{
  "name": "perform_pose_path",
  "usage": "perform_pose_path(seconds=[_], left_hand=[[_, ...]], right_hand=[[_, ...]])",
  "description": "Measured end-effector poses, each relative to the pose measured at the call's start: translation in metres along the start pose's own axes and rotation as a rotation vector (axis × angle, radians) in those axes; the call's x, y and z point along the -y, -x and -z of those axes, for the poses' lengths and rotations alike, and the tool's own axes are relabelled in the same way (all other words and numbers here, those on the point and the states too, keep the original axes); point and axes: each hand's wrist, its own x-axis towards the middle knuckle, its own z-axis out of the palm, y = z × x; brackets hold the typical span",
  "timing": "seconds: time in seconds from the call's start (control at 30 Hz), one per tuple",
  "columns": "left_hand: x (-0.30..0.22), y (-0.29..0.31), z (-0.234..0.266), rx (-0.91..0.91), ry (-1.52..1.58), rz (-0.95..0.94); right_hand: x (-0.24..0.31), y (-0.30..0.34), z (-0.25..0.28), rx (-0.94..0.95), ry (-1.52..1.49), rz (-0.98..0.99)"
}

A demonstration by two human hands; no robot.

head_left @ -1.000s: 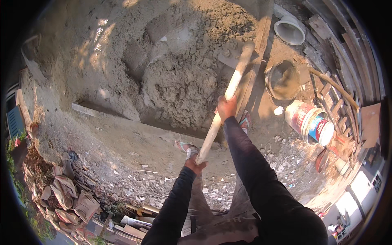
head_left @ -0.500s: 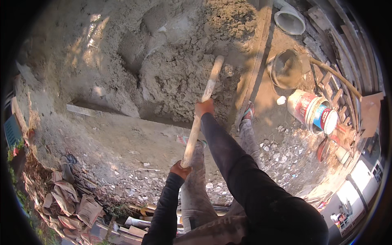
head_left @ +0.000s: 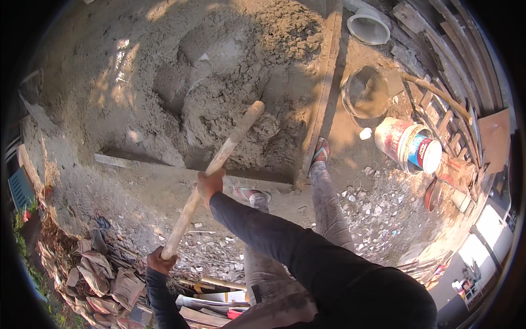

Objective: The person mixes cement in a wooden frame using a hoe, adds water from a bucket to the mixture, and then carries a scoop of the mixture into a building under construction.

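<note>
a person looks down at their own 2 hands, both wrapped around a long wooden handle (head_left: 213,167) that slants from lower left to upper right. the left hand (head_left: 160,261) is closed tight around the near end of the handle, low in the view. the right hand (head_left: 209,183) is closed around the middle of the handle, higher up and a little to the right of the left hand. both arms wear dark long sleeves.

the far end of the handle runs up and to the right of the right hand into a heap of grey wet mortar (head_left: 230,118); the tool head is buried or hidden, so its shape cannot be told. the heap lies on a dirt floor, edged by a long wooden plank (head_left: 323,88) to the right of the hands.

well to the right of the right hand stands a round metal pan (head_left: 366,93) with a thin grey smear inside. beside it a red and white plastic bucket (head_left: 408,147) lies tipped on its side; its contents cannot be seen. farther up, a white pipe piece (head_left: 368,26) rests with its open mouth showing, hollow inside.

below the left hand lies a pile of crumpled brown paper sacks (head_left: 104,274). the person's 2 feet in sandals (head_left: 321,151) stand just right of the right hand, beside the plank.
</note>
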Motion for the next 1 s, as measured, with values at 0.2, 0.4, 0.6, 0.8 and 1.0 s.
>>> perform_pose_path(seconds=[0.2,0.4,0.6,0.8,1.0], left_hand=[[0.03,0.029,-0.194,-0.019,0.384,0.357],[-0.187,-0.171,-0.262,0.088,0.88,0.18],[-0.249,-0.187,-0.28,0.328,1.099,0.496],[-0.169,-0.094,-0.342,0.089,0.734,0.307],[-0.208,-0.006,-0.407,0.253,0.653,0.419]], right_hand=[[-0.029,0.015,0.043,0.201,0.108,0.24],[0.171,-0.11,0.062,-0.037,0.562,0.774],[0.149,-0.216,0.069,-0.038,0.932,0.526],[0.058,-0.178,0.104,0.067,0.668,0.353],[-0.014,-0.169,0.216,-0.091,0.744,0.197]])
